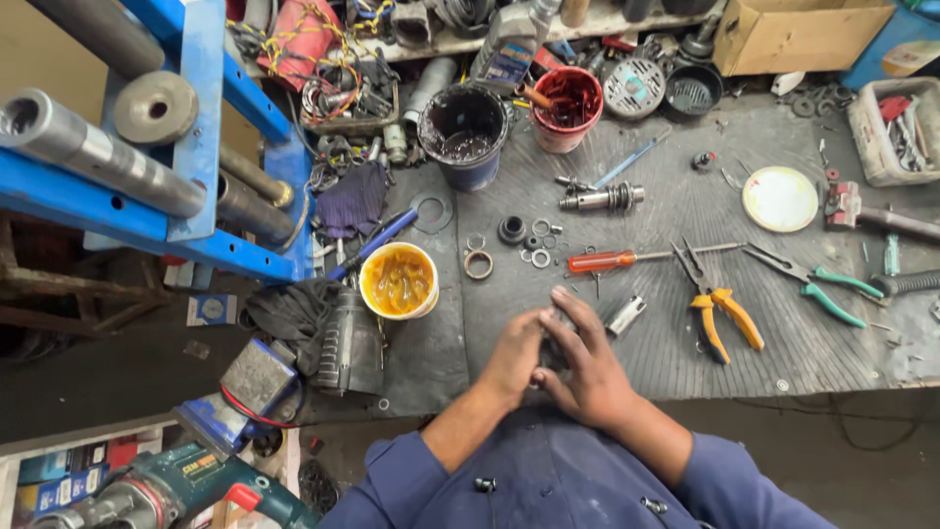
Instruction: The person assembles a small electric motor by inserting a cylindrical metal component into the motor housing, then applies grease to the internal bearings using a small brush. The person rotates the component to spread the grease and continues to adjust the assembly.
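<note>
Clutter covers the bench, whose dark ribbed mat carries tools and loose parts, with a blue steel press frame and its grey rollers standing at the far left. Behind the work area sit a dark tub of blackish grease and a red tub, and nearer, a white tub of amber grease. A grey motor housing lies just beside that tub, and a teal power tool rests off the bench's near left corner. Across the mat lie a steel shaft, a red-handled screwdriver, yellow-handled pliers, green-handled pliers and a white round lid. Small rings and washers are scattered near the middle.

At the bench's near edge, the left hand and the right hand are closed together around a small dark part, mostly hidden between palms and fingers; its exact kind cannot be told. It looks like a compact metal piece, so it is probably stiff, dense for its size and not fragile. With grease tubs so near, it may well be slick, so a full wrap of fingers around its body seems safer than a fingertip pinch.
</note>
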A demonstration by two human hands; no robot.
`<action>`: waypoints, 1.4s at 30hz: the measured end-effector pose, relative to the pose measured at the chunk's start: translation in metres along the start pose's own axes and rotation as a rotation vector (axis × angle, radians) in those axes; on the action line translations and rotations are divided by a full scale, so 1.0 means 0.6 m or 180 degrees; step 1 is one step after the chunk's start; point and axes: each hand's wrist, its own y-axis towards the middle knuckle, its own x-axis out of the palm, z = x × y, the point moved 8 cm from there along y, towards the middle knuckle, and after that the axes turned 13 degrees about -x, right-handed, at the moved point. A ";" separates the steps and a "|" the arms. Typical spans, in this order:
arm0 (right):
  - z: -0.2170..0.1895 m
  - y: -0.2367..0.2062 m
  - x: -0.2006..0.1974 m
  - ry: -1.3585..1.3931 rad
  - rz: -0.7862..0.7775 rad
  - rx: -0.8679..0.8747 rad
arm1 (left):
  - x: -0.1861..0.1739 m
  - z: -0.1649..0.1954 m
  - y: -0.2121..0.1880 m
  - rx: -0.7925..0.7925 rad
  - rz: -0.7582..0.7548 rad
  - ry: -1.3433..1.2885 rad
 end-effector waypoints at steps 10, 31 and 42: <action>0.199 -0.255 0.069 0.3110 0.1800 0.2975 | 0.154 0.097 -0.116 0.1631 -0.0712 0.3730; -0.006 -0.074 0.015 0.1760 -0.0328 0.0784 | -0.033 0.027 -0.108 0.0125 0.0264 0.0142; 0.085 -0.174 0.071 0.2902 0.1032 0.1219 | 0.129 -0.005 -0.173 0.0675 -0.0926 0.2953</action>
